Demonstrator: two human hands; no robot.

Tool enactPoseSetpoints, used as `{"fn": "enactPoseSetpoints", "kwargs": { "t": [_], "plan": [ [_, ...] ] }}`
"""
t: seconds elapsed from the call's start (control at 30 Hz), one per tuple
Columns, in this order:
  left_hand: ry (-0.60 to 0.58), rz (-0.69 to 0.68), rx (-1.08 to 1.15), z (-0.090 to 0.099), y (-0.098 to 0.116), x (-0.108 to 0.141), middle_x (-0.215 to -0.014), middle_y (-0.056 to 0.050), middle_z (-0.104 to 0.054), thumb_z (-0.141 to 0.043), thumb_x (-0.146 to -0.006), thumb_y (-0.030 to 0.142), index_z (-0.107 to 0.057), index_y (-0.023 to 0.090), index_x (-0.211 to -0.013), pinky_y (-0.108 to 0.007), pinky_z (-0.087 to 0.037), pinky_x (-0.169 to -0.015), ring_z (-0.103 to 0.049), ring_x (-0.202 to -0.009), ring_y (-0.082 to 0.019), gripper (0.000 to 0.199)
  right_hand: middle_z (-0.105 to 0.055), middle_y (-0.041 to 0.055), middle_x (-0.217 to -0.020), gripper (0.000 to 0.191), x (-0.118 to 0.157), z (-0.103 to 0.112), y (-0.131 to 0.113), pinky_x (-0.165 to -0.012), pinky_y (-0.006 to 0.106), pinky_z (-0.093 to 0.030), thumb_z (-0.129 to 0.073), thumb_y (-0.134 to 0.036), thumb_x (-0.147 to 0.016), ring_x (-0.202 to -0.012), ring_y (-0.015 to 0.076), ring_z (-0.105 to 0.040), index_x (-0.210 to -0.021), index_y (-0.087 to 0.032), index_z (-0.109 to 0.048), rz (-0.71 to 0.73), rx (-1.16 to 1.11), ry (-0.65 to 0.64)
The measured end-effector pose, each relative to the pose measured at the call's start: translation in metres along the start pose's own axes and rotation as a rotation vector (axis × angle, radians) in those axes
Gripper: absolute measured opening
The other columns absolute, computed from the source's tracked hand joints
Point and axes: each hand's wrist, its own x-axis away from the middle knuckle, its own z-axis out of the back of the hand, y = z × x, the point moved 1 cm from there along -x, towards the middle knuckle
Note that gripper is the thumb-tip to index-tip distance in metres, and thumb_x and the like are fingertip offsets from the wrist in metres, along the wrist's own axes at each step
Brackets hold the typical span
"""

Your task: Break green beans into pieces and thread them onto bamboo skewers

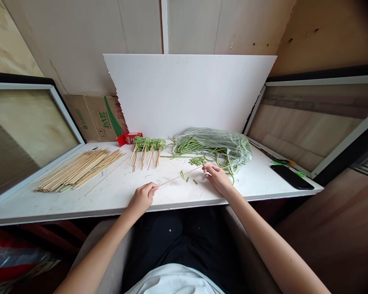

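- Pinching one end of bamboo stick (179, 177) w/ L hand (144, 195), over front of surface (110, 200).
- Pinching other end w/ R hand (215, 175) fingertips.
- See cut bean pcs (195, 181) near stick, bagged long beans (188, 146) behind R hand.
- See loaded sticks (153, 143) L of those, bare-stick pile (79, 168) farther L.

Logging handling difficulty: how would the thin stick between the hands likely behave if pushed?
The stick is probably stiff: it runs from left hand to right hand without visible sag. Being slender, it seems light and might snap.

The left hand (143, 197) and right hand (217, 178) hold a skewer (171, 180) near bean pieces (195, 181).
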Motion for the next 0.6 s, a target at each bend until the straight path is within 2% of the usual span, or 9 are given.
{"fn": "enactPoseSetpoints", "kwargs": {
  "t": [0.33, 0.6],
  "plan": [
    [0.013, 0.007, -0.013, 0.001, 0.001, 0.001, -0.069, 0.000, -0.063, -0.049, -0.101, 0.021, -0.067, 0.021, -0.088, -0.024, -0.046, -0.065, -0.060, -0.064, -0.015, 0.023, -0.072, 0.0068, -0.092, 0.042, 0.005, -0.009, -0.003, -0.065, 0.029, -0.043, -0.088, -0.061, -0.069, -0.089, 0.0222, -0.063, -0.081, -0.023, -0.078, 0.023, 0.066, 0.105],
    [0.022, 0.002, -0.012, 0.001, 0.000, 0.001, -0.069, 0.000, -0.064, -0.048, -0.100, 0.020, -0.068, 0.021, -0.088, -0.024, -0.047, -0.066, -0.060, -0.063, -0.015, 0.023, -0.074, 0.0078, -0.094, 0.044, 0.005, -0.011, 0.003, -0.066, 0.031, -0.045, -0.087, -0.064, -0.070, -0.090, 0.0238, -0.065, -0.085, -0.023, -0.079, 0.060, 0.101, 0.103]
  ]
}}
